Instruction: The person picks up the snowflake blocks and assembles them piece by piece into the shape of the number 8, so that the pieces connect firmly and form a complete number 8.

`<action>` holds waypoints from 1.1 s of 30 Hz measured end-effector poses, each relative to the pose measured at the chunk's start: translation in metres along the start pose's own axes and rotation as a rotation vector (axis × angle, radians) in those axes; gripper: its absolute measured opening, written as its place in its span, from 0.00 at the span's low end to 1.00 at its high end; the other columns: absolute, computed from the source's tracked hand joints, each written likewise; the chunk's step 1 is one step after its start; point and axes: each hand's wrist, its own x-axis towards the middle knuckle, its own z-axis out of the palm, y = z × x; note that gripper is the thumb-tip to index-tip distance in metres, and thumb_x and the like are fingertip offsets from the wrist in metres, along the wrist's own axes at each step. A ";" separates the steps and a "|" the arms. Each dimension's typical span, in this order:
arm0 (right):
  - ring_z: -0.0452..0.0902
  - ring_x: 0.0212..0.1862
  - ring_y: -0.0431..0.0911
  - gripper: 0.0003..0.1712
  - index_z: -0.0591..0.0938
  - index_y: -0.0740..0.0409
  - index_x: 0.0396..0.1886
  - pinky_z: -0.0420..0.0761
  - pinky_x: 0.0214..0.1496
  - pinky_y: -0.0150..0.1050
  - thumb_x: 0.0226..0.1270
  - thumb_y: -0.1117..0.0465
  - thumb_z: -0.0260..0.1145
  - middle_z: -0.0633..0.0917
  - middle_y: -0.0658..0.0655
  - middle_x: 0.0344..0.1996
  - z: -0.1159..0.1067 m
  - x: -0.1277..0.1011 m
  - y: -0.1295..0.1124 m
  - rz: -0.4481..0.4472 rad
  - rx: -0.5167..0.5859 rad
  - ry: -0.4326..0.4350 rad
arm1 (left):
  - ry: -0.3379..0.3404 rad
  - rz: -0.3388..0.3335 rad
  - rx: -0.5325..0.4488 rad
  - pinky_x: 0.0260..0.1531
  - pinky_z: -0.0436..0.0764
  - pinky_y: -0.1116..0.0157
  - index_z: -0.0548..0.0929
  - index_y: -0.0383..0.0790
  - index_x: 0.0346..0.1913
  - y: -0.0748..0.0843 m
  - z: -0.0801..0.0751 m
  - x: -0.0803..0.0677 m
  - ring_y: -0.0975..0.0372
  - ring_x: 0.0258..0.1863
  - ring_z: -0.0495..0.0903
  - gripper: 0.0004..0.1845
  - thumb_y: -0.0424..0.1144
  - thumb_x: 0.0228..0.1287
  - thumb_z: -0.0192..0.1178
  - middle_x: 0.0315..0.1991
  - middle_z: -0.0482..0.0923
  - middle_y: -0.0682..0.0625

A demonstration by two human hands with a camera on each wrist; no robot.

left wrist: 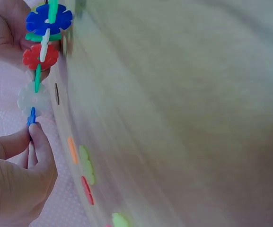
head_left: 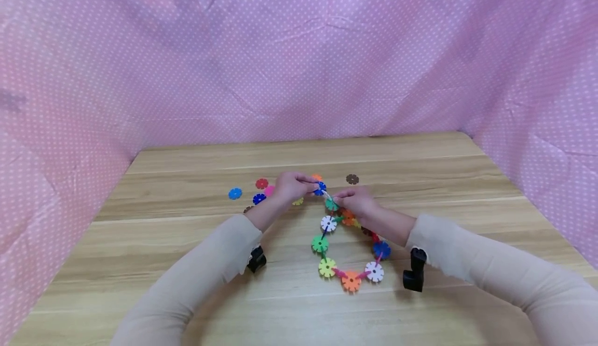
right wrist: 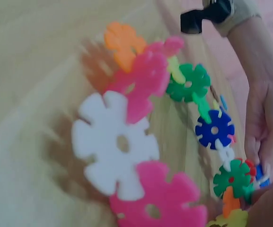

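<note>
My left hand (head_left: pixel 294 186) pinches a blue notched flower disc (head_left: pixel 320 188) by its edge; in the left wrist view this blue disc (left wrist: pixel 31 117) stands edge-on, slotted into a whitish translucent disc (left wrist: pixel 34 98). Close by, my right hand (head_left: pixel 357 201) holds the chain near a teal disc (head_left: pixel 331 204). A red disc (left wrist: pixel 32 57) and further linked discs run up to it. The rest of the chain lies looped on the table, with a white disc (head_left: pixel 374 272), an orange disc (head_left: pixel 351 281) and a light green disc (head_left: pixel 327 267) at its near end. My right fingers partly hide the grip.
Loose discs lie on the wooden table (head_left: pixel 187 263) around the left hand: light blue (head_left: pixel 235 193), red (head_left: pixel 261 183) and dark blue (head_left: pixel 259 198). A brown disc (head_left: pixel 352 179) lies farther back on the right. Pink dotted cloth (head_left: pixel 299 66) hangs behind the table.
</note>
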 end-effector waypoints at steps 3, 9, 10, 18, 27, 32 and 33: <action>0.74 0.52 0.49 0.18 0.76 0.69 0.57 0.76 0.63 0.43 0.71 0.66 0.56 0.79 0.62 0.52 0.003 -0.006 -0.001 0.057 0.093 -0.029 | -0.025 -0.003 -0.011 0.47 0.85 0.63 0.87 0.38 0.42 0.003 0.000 0.000 0.56 0.41 0.86 0.08 0.31 0.59 0.65 0.44 0.86 0.42; 0.75 0.54 0.50 0.22 0.70 0.71 0.63 0.74 0.67 0.43 0.73 0.65 0.54 0.76 0.65 0.56 0.002 -0.008 -0.006 0.047 0.140 -0.090 | -0.072 -0.003 -0.041 0.43 0.85 0.68 0.87 0.36 0.41 0.000 -0.003 0.003 0.61 0.36 0.86 0.07 0.28 0.60 0.63 0.43 0.86 0.44; 0.76 0.54 0.50 0.22 0.70 0.71 0.63 0.75 0.66 0.43 0.73 0.65 0.54 0.77 0.66 0.56 0.001 -0.005 -0.007 0.025 0.125 -0.094 | -0.080 -0.007 -0.057 0.43 0.86 0.68 0.87 0.36 0.41 0.000 -0.004 0.003 0.62 0.35 0.86 0.08 0.27 0.60 0.63 0.43 0.86 0.43; 0.82 0.45 0.39 0.21 0.75 0.67 0.60 0.81 0.59 0.37 0.70 0.63 0.59 0.80 0.66 0.58 -0.004 0.024 -0.019 -0.085 -0.008 -0.178 | -0.113 -0.026 -0.114 0.49 0.85 0.63 0.86 0.31 0.45 -0.003 -0.005 0.003 0.62 0.35 0.85 0.10 0.26 0.60 0.62 0.48 0.84 0.38; 0.80 0.32 0.32 0.21 0.74 0.71 0.60 0.83 0.41 0.25 0.69 0.67 0.59 0.88 0.51 0.35 -0.006 0.033 -0.019 -0.052 0.049 -0.210 | -0.056 0.091 0.119 0.45 0.86 0.65 0.86 0.37 0.46 -0.008 -0.023 -0.001 0.59 0.43 0.86 0.11 0.33 0.61 0.65 0.46 0.86 0.43; 0.78 0.29 0.31 0.22 0.73 0.72 0.61 0.82 0.36 0.23 0.70 0.67 0.58 0.84 0.41 0.24 -0.008 0.034 -0.016 -0.040 0.079 -0.218 | 0.012 0.234 0.502 0.44 0.84 0.64 0.86 0.36 0.45 -0.016 -0.034 -0.006 0.57 0.43 0.82 0.13 0.35 0.56 0.69 0.43 0.85 0.45; 0.78 0.29 0.31 0.22 0.73 0.71 0.61 0.82 0.36 0.23 0.70 0.67 0.58 0.83 0.41 0.24 -0.008 0.034 -0.016 -0.039 0.076 -0.218 | 0.017 0.246 0.564 0.46 0.84 0.63 0.86 0.36 0.45 -0.017 -0.035 -0.007 0.57 0.43 0.81 0.14 0.36 0.55 0.70 0.43 0.85 0.45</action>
